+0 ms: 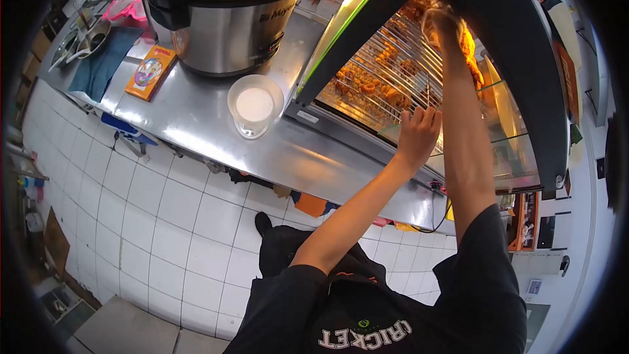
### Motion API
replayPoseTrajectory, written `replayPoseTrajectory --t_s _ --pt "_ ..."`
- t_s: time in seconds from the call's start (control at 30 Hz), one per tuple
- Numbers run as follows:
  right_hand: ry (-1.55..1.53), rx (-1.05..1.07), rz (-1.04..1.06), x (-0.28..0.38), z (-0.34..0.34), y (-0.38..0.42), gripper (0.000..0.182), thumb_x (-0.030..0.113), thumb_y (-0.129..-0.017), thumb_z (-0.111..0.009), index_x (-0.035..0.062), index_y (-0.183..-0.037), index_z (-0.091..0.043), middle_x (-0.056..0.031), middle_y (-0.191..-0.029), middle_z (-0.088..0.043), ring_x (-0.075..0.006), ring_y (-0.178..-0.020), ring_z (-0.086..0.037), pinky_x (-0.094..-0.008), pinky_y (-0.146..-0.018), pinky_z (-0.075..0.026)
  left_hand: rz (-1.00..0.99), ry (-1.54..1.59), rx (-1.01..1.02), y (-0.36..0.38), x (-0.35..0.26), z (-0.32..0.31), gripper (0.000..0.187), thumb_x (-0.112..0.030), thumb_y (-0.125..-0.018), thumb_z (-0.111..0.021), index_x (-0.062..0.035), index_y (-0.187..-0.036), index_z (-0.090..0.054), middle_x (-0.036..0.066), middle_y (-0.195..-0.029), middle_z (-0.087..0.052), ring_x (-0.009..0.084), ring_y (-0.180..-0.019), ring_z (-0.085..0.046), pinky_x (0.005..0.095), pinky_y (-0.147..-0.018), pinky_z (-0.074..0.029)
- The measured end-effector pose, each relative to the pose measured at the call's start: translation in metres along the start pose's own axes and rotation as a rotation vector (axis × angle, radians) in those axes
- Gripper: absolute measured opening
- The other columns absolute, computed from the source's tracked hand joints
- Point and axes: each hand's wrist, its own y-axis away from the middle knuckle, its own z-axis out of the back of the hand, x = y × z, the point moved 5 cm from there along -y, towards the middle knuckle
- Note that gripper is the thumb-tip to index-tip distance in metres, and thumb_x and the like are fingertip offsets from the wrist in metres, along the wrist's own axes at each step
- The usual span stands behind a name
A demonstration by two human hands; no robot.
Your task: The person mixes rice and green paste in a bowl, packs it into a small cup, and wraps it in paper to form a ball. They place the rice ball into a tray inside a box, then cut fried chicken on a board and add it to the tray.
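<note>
My right hand (440, 21) reaches deep into a lit food warmer cabinet (524, 46), with what looks like clear plastic around it. Its fingers are blurred, and I cannot make out whether they grip anything. Just right of that wrist is a long, orange-brown fried piece (469, 56). My left hand (419, 132) is at the cabinet opening, its fingers curled on the near end of a wire rack (409, 59). Pieces of fried food (354, 78) lie on and below the rack, under warm light.
A large steel rice cooker (229, 23) stands on the metal counter (196, 115). Near the counter's edge sits a translucent tub (254, 105) with white contents. Left of it are an orange box (151, 72) and a blue cloth (108, 59). A glass panel (514, 151) borders my right forearm.
</note>
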Motion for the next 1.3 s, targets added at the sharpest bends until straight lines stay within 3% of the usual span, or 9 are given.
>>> replayPoseTrajectory --t_s 0.1,0.23,0.3,0.5,0.63,0.73,0.93,1.17,1.3 --pt "-0.088 -0.301 0.104 0.042 0.06 0.047 0.032 0.029 -0.094 -0.059 0.0074 -0.117 -0.065 -0.0207 -0.112 -0.066 -0.0394 -0.106 -0.061 -0.0469 -0.091 -0.047 -0.009 0.149 -0.03 0.001 0.006 -0.001 0.018 -0.02 -0.078 -0.062 -0.011 -0.094 -0.06 0.002 -0.094 -0.055 0.0213 -0.088 -0.049 0.0404 -0.077 -0.035" --pt "-0.197 -0.154 0.086 0.135 0.137 0.136 0.027 0.021 -0.094 -0.061 0.0069 -0.117 -0.065 -0.0177 -0.116 -0.066 -0.0375 -0.109 -0.062 -0.0447 -0.097 -0.047 -0.01 0.454 -0.257 0.004 0.018 0.013 0.018 -0.025 -0.083 -0.06 -0.014 -0.097 -0.062 0.001 -0.095 -0.056 0.024 -0.093 -0.048 0.0417 -0.077 -0.034" --pt "-0.209 -0.297 0.299 0.172 0.177 0.185 0.03 0.011 -0.09 -0.063 0.0078 -0.12 -0.065 -0.0161 -0.124 -0.065 -0.0362 -0.118 -0.06 -0.0481 -0.11 -0.04 0.01 0.463 -0.27 0.007 0.026 0.014 0.016 -0.024 -0.084 -0.061 -0.0149 -0.097 -0.062 0.001 -0.094 -0.057 0.024 -0.091 -0.049 0.0419 -0.077 -0.034" --pt "-0.471 -0.05 0.251 0.156 0.261 0.27 0.049 -0.003 -0.077 -0.067 0.0023 -0.125 -0.062 -0.0179 -0.126 -0.063 -0.0384 -0.122 -0.058 -0.0586 -0.113 -0.033 0.019 0.246 -0.165 0.005 0.068 0.021 0.01 -0.023 -0.087 -0.064 -0.0176 -0.095 -0.064 0.001 -0.091 -0.059 0.0238 -0.086 -0.054 0.0427 -0.079 -0.035" --pt "-0.434 -0.105 0.138 0.092 0.303 0.308 0.033 0.006 -0.09 -0.063 0.0022 -0.122 -0.06 -0.0207 -0.124 -0.063 -0.0369 -0.12 -0.06 -0.0607 -0.11 -0.034 0.069 -0.183 -0.214 -0.012 0.082 0.052 0.002 -0.018 -0.088 -0.066 -0.0169 -0.087 -0.065 0.001 -0.081 -0.061 0.0261 -0.083 -0.057 0.0434 -0.077 -0.036" --pt "-0.383 -0.071 -0.063 0.025 0.341 0.345 0.049 -0.008 -0.071 -0.064 0.0031 -0.118 -0.063 -0.0186 -0.122 -0.064 -0.0397 -0.122 -0.057 -0.0547 -0.113 -0.035 0.118 -0.194 -0.266 -0.018 0.099 0.063 0.004 -0.014 -0.084 -0.07 -0.0136 -0.086 -0.066 0.003 -0.084 -0.066 0.0287 -0.081 -0.058 0.0448 -0.072 -0.042" --pt "-0.244 -0.129 -0.403 -0.123 0.402 0.475 0.041 -0.006 -0.082 -0.062 0.0039 -0.121 -0.059 -0.0188 -0.123 -0.063 -0.0391 -0.123 -0.056 -0.0517 -0.112 -0.037 -0.078 -0.502 -0.344 -0.028 0.099 0.084 0.021 -0.027 -0.094 -0.062 -0.0139 -0.079 -0.067 0.007 -0.086 -0.067 0.032 -0.078 -0.063 0.048 -0.065 -0.047" --pt "-0.151 -0.103 -0.72 -0.303 0.459 0.602 0.031 0.004 -0.087 -0.064 0.0057 -0.117 -0.063 -0.016 -0.114 -0.065 -0.0378 -0.116 -0.057 -0.0425 -0.104 -0.043 0.275 -0.826 -0.207 -0.033 0.121 0.093 0.037 -0.051 -0.096 -0.055 -0.0147 -0.1 -0.064 0.008 -0.096 -0.069 0.0345 -0.091 -0.067 0.0565 -0.066 -0.048" --pt "-0.162 0.014 -0.779 -0.405 0.462 0.609 0.025 0.008 -0.085 -0.063 0.0051 -0.11 -0.065 -0.0129 -0.097 -0.066 -0.0378 -0.105 -0.06 -0.0425 -0.098 -0.045 0.474 -0.757 -0.17 -0.039 0.186 0.097 0.05 -0.057 -0.093 -0.056 -0.0086 -0.099 -0.064 0.015 -0.098 -0.07 0.0384 -0.094 -0.066 0.0547 -0.081 -0.049"
